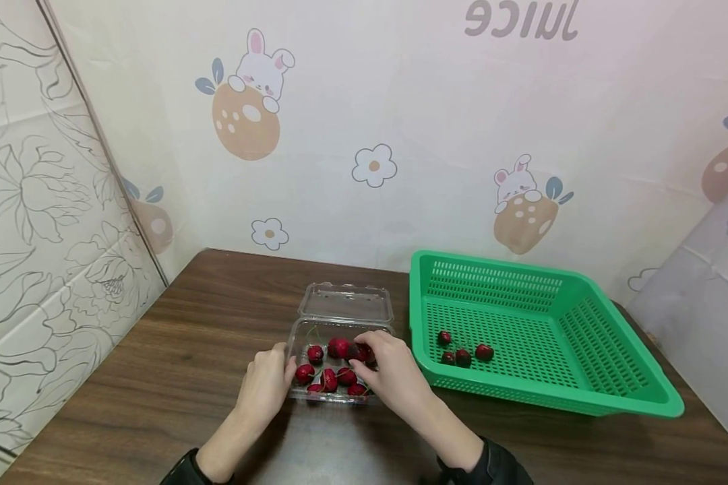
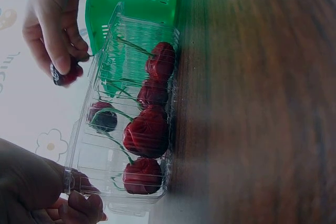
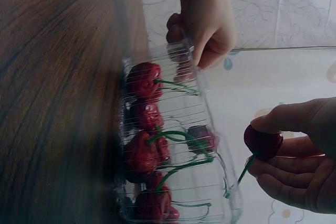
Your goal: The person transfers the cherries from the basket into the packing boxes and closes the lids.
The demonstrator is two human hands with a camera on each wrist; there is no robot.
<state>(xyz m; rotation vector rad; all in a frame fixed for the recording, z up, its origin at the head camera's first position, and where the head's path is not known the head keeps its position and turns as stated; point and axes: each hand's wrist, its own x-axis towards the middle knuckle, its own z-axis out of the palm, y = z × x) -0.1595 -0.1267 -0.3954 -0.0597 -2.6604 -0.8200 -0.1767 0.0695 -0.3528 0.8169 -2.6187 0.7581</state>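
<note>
A clear plastic clamshell box [image 1: 334, 399] lies with its lid [image 1: 347, 303] folded back, holding several dark red cherries [image 2: 143, 175] with green stems. My left hand [image 1: 263, 382] grips the left wall of the box, its thumb at the rim. Over the right side of the box, my right hand [image 1: 396, 374] pinches one cherry [image 3: 262, 141] between thumb and fingers. The green stem of that cherry hangs down in the right wrist view. In the left wrist view, the right hand [image 2: 52, 30] shows above the rim of the box.
To the right of the box stands a green plastic basket [image 1: 540, 394] with slotted walls. A few cherries [image 1: 484, 352] lie on its floor, towards the near left corner. Both containers stand on a dark wooden table [image 1: 218, 337]. A printed curtain [image 1: 352, 101] hangs behind the table.
</note>
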